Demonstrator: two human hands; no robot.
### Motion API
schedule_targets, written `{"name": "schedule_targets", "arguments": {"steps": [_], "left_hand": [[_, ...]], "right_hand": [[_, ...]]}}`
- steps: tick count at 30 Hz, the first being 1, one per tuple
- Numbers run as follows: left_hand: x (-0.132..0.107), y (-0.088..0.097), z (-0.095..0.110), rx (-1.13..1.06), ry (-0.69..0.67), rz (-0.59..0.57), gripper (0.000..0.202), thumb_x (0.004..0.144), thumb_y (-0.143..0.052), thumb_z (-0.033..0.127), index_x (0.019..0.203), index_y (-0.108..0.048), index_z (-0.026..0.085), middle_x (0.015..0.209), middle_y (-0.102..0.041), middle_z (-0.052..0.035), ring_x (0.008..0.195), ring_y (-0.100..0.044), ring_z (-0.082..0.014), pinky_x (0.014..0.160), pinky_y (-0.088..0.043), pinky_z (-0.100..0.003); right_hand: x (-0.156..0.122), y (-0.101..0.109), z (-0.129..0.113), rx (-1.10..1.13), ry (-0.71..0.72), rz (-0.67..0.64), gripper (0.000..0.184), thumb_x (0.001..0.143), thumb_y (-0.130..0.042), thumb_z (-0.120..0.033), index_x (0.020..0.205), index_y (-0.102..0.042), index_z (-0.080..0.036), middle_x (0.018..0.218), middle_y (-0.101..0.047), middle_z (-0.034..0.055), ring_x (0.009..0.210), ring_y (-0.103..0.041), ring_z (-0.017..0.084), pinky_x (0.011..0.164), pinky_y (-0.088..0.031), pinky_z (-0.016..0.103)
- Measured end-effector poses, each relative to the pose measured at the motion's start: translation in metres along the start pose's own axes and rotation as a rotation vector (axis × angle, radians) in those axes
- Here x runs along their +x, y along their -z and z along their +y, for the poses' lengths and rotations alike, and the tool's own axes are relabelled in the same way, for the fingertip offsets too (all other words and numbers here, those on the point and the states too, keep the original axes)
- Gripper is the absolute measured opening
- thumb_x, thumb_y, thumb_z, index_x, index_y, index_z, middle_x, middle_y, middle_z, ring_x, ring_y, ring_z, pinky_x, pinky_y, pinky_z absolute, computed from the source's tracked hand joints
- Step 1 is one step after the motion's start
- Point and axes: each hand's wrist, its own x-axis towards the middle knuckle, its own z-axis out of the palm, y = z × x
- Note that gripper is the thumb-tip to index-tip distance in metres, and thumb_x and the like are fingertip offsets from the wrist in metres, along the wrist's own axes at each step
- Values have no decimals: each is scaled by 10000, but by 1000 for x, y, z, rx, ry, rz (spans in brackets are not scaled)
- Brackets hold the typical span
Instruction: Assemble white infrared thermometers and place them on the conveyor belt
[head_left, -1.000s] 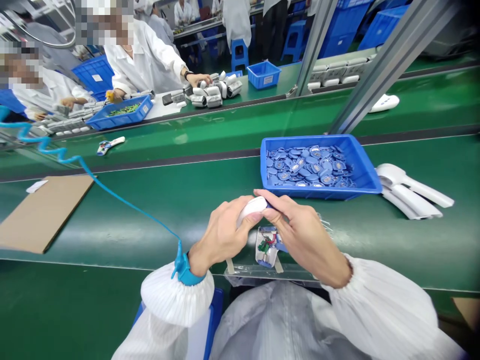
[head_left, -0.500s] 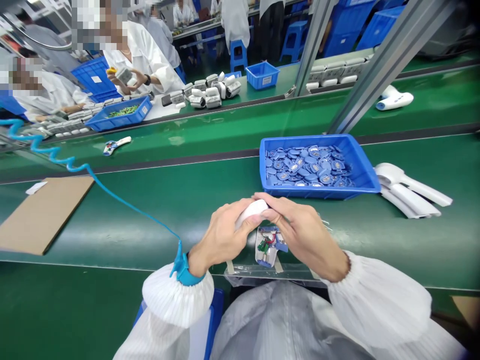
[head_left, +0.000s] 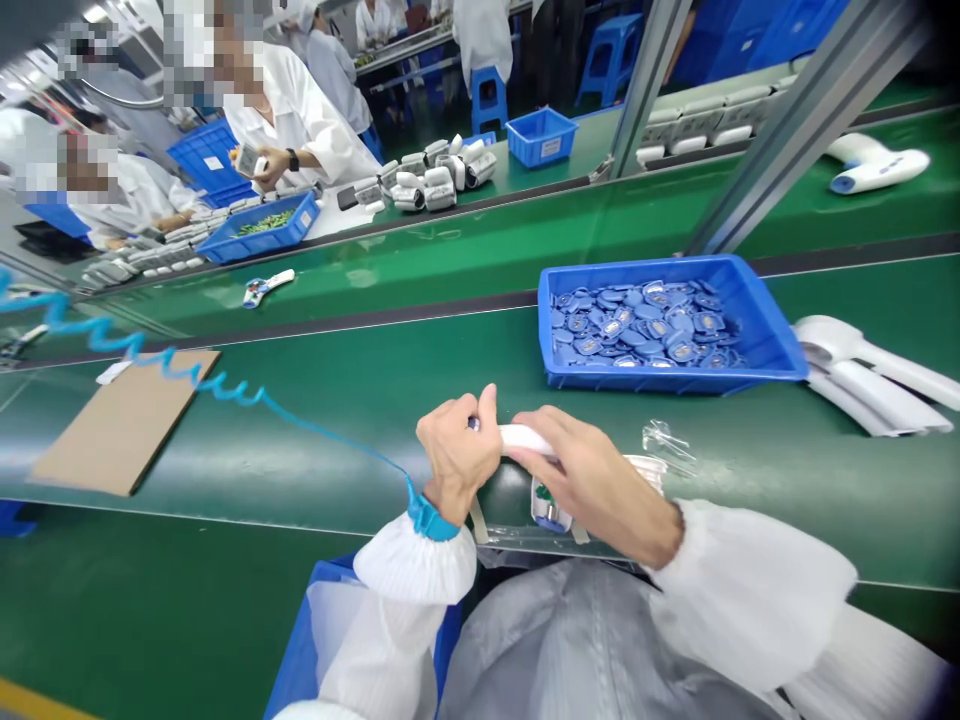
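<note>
My left hand [head_left: 461,445] is closed in a fist around one end of a white plastic housing [head_left: 526,440], its thumb pointing up. On the other end, my right hand [head_left: 581,465] grips with fingers on top and thumb below. Most of the housing is hidden by the hands. Below my right hand lies an open white housing half [head_left: 551,508] with a green part and a blue end, partly covered by that hand. A blue wrist strap [head_left: 435,518] with a coiled cord is on my left wrist.
A blue bin [head_left: 675,382] of blue oval parts stands beyond my hands. White housing shells [head_left: 870,375] lie to its right, thin clear pieces [head_left: 667,445] nearer me. Cardboard [head_left: 124,425] lies at left. A metal post [head_left: 780,130] slants across the right. Co-workers sit across the belt.
My left hand has turned from cupping the white housing to a fist around its end. The housing now lies more level between both hands. The view has shifted slightly left.
</note>
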Motion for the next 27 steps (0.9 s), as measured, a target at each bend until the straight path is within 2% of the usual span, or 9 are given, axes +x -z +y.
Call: {"name": "schedule_targets", "arguments": {"steps": [3,6,8,10,12,14,18,21,27], "left_hand": [[9,6,2,-13,-41,-119,555,982,-519,399,492,-354,197,483,-398,11,507,-340,-127,580,-242,-316],[10,21,3,-149,-65,-199,445,969,-559,463,608,-560,202,644,-603,-21,663,-545,-168,684,-397,-311],[7,25,0,-345,-43,-66,352,979,-545,467,766,-640,203,866,-698,-55,855,-625,-200,812,-467,-329],[5,18,-5,-523,100,147,402,995,-506,485,737,-612,196,817,-684,-57,801,-628,-189,788,-493,-328],[10,4,-11,-625,313,246,512,987,-495,542,606,-527,201,607,-582,-17,606,-557,-151,661,-477,-302],[20,-12,-17,-685,463,207,566,967,-487,587,543,-450,212,516,-487,11,516,-485,-127,578,-441,-282],[38,-31,-24,-693,554,154,538,958,-430,526,519,-351,226,478,-388,31,472,-420,-110,513,-379,-259],[43,-35,-24,-674,543,131,503,925,-481,484,508,-387,218,476,-397,27,478,-424,-111,508,-357,-257],[46,-23,-30,-932,449,-70,606,951,-380,694,606,-459,203,620,-519,-12,591,-540,-128,632,-484,-281]], "right_hand": [[-2,-6,-4,-29,3,76,337,1034,-449,-421,1141,-662,-183,972,-651,76,750,-611,185,689,-474,317],[2,-2,-3,197,-229,82,394,992,-483,-526,1010,-678,-184,776,-648,41,648,-584,172,631,-458,301],[10,2,-1,447,-503,-51,503,964,-449,-630,817,-634,-186,546,-528,-11,453,-441,132,484,-359,272],[19,3,0,627,-682,-243,574,957,-381,-684,711,-566,-199,479,-466,-29,365,-286,95,406,-222,257],[26,-2,-3,545,-622,-318,522,959,-426,-642,773,-604,-188,580,-581,11,393,-364,99,418,-226,252],[30,-11,-9,194,-421,-267,372,973,-495,-516,945,-671,-189,720,-682,50,524,-553,148,491,-310,255],[30,-27,-19,-284,-238,-204,317,1009,-459,-357,1048,-700,-154,788,-718,151,706,-695,276,575,-333,300],[32,-30,-18,-300,-263,-206,354,1017,-441,-354,1035,-707,-121,782,-718,187,713,-705,302,583,-318,309],[36,-19,1,-168,-236,-193,366,1028,-417,-413,1031,-734,-229,677,-677,36,619,-631,196,588,-339,273]]}}
